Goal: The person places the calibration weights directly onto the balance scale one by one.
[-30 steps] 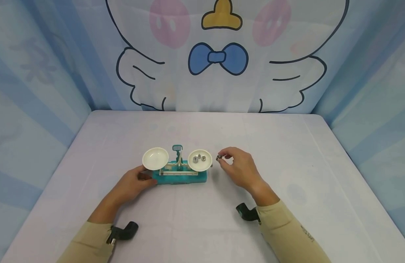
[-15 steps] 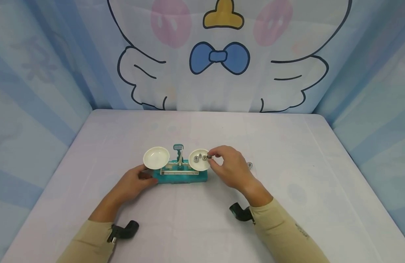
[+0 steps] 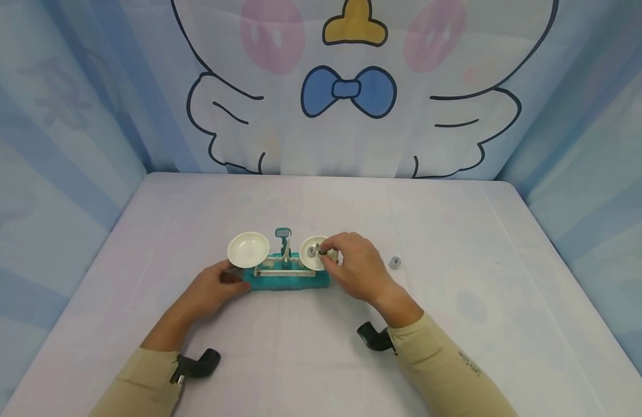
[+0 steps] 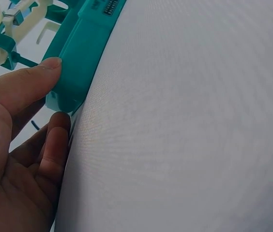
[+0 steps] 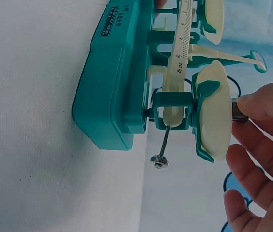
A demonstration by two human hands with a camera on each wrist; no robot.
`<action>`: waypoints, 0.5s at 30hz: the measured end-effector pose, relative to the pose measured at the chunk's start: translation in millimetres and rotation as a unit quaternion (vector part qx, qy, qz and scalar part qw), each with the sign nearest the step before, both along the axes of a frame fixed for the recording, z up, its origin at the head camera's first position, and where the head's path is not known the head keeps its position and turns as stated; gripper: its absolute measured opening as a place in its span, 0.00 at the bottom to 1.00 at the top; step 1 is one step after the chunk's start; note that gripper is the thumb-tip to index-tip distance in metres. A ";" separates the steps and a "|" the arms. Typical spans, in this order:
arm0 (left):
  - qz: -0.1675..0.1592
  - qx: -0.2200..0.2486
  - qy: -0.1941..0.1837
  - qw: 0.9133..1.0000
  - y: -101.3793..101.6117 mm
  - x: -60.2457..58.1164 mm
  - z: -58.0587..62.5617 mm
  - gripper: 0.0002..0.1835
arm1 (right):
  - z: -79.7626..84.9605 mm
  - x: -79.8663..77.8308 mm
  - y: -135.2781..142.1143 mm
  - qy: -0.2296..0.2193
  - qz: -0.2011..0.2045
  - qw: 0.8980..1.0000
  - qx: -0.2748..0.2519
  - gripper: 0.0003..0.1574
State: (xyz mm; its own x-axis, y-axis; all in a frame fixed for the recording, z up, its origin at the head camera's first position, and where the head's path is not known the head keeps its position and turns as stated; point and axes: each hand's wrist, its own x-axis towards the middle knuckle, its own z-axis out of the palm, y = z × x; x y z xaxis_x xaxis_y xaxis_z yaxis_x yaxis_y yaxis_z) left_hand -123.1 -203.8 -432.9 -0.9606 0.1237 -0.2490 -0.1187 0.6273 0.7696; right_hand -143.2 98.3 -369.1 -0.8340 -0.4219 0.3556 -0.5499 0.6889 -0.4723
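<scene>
Balance scale, teal plastic, standing upright on the pale cloth-covered table, a little toward seven o'clock from the middle of the head view. Clock directions below are read from the middle of the scale, twelve being the table's far edge. The base is a low, smooth block with rounded corners and a dark printed label. Over it runs a slim white beam with fine graduations; at the beam's end, a thin metal rod carries a bright, round metal nut. The left pan, at ten o'clock, and the right pan, at two, are shallow, round, ivory dishes. Small metal weights stand in the right pan; my fingers hide part of this pan, so I cannot tell their full number.

My right hand, at three o'clock, pinches a dark, short, cylindrical metal weight over the right pan, thumb and forefinger parted only by its thickness, the other fingers loosely bent. Whether this weight touches the pan I cannot tell. My left hand, at nine o'clock, grips the end of the base, thumb laid along its smooth plastic and fingers bent round the end. Farther out at three o'clock, a loose weight, silvery and cylindrical, rests on the cloth.
</scene>
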 end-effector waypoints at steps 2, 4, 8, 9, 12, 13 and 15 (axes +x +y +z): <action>0.000 0.000 0.000 1.000 -0.2 -0.3 -0.3 0.35 | -0.8 -0.4 -0.3 0.003 0.002 1.000 0.004 0.08; -0.001 0.000 0.001 1.000 -0.5 -0.5 -0.9 0.35 | -1.2 -0.7 -0.8 0.005 0.006 1.000 0.007 0.07; -0.003 0.000 0.003 1.000 -0.9 -1.0 -1.9 0.35 | -1.7 -0.6 -1.7 0.010 0.012 1.000 0.018 0.07; -0.003 0.000 0.004 1.000 -0.9 -1.1 -2.1 0.35 | -1.9 -0.5 -1.9 0.012 0.012 1.000 0.019 0.07; -0.002 -0.002 0.007 1.000 -0.7 -1.1 -2.0 0.35 | -2.4 -0.3 -2.4 0.017 0.012 1.000 0.020 0.07; -0.002 -0.002 0.007 1.000 -0.6 -1.0 -2.0 0.35 | -2.7 -0.5 -2.5 0.018 0.012 1.000 0.019 0.07; -0.002 -0.003 0.008 1.000 -0.4 -0.8 -2.0 0.35 | -3.5 -0.9 -2.7 0.020 0.013 1.000 0.017 0.07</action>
State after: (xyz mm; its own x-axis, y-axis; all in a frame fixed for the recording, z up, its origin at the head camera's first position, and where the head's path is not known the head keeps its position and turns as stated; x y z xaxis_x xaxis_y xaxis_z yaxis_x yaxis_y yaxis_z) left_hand -123.8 -204.2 -434.9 -0.9638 0.1260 -0.2349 -0.1044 0.6325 0.7675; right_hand -144.0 95.5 -372.6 -0.8079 -0.4559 0.3733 -0.5859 0.6895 -0.4258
